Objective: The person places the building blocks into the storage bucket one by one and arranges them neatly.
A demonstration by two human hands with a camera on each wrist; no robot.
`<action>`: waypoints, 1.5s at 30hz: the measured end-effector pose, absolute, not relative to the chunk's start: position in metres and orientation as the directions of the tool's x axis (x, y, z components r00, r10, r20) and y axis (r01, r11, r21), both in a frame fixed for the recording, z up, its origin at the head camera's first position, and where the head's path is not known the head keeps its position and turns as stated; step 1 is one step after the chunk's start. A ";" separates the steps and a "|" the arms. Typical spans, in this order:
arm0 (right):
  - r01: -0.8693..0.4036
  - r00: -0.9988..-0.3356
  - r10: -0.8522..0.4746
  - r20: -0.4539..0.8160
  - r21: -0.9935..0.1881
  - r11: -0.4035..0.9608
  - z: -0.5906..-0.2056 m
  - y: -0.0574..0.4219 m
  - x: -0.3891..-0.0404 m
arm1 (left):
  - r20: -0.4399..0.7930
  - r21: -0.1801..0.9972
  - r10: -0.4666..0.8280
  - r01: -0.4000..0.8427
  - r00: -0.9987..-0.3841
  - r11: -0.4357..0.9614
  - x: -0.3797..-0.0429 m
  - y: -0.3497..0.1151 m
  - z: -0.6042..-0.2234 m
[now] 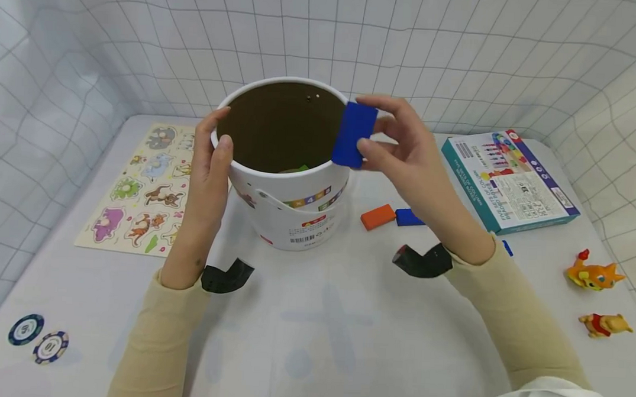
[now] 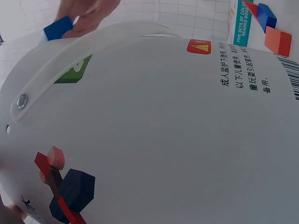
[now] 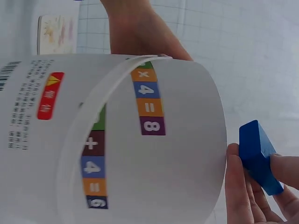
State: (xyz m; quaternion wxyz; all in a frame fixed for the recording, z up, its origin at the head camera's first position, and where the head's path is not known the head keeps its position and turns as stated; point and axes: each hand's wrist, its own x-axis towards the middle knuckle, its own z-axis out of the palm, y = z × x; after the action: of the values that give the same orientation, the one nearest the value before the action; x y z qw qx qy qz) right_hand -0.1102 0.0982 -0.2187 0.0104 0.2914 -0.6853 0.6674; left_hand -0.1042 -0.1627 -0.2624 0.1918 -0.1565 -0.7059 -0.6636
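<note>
A white bucket (image 1: 296, 209) stands upright on the table, its inside dark with a bit of green low down. My left hand (image 1: 208, 182) grips the bucket's rim on the left, thumb outside and fingers over the edge. Between thumb and fingers, my right hand (image 1: 400, 143) pinches a blue block (image 1: 355, 135) at the rim's right side. In the right wrist view that blue block (image 3: 258, 156) shows its thickness, just beyond the rim. An orange block (image 1: 378, 217) and another blue block (image 1: 409, 217) lie on the table right of the bucket, under the right forearm.
An animal puzzle board (image 1: 137, 196) lies left of the bucket. At right are a boxed bead set (image 1: 510, 180), an orange toy figure (image 1: 594, 274) and a bear figure (image 1: 605, 324). Two poker chips (image 1: 26, 329) lie at front left. A grid-patterned cloth wall rises behind.
</note>
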 end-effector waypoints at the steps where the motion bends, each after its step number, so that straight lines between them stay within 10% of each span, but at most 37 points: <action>1: -0.423 -0.822 -0.392 0.413 -0.904 -0.065 -0.213 0.092 -0.115 | 0.473 0.880 -0.035 0.470 -0.881 0.070 -0.104 -0.163 -0.263; 17: -0.671 -0.580 -0.771 0.261 -0.690 0.272 -0.190 0.050 -0.143 | 0.447 0.891 -0.037 0.441 -0.894 0.109 -0.102 -0.163 -0.262; 32: -0.570 -0.773 -0.371 0.516 -0.820 0.047 -0.233 0.109 -0.107 | 0.470 0.880 -0.020 0.466 -0.882 0.095 -0.104 -0.161 -0.263; 37: -0.431 -0.879 -0.343 0.330 -0.859 0.278 -0.292 0.154 -0.099 | 0.486 0.871 -0.023 0.482 -0.874 0.091 -0.106 -0.162 -0.263; 45: -0.432 -0.860 -0.510 0.022 -0.566 0.702 -0.365 0.196 -0.080 | 0.498 0.866 -0.034 0.495 -0.867 0.065 -0.105 -0.162 -0.263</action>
State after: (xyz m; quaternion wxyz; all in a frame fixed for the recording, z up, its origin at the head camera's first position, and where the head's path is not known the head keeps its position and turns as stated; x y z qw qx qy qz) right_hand -0.0804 0.1960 -0.3652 -0.0681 0.2560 -0.9200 0.2887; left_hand -0.1051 -0.1620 -0.2633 0.1992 -0.1645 -0.7019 -0.6638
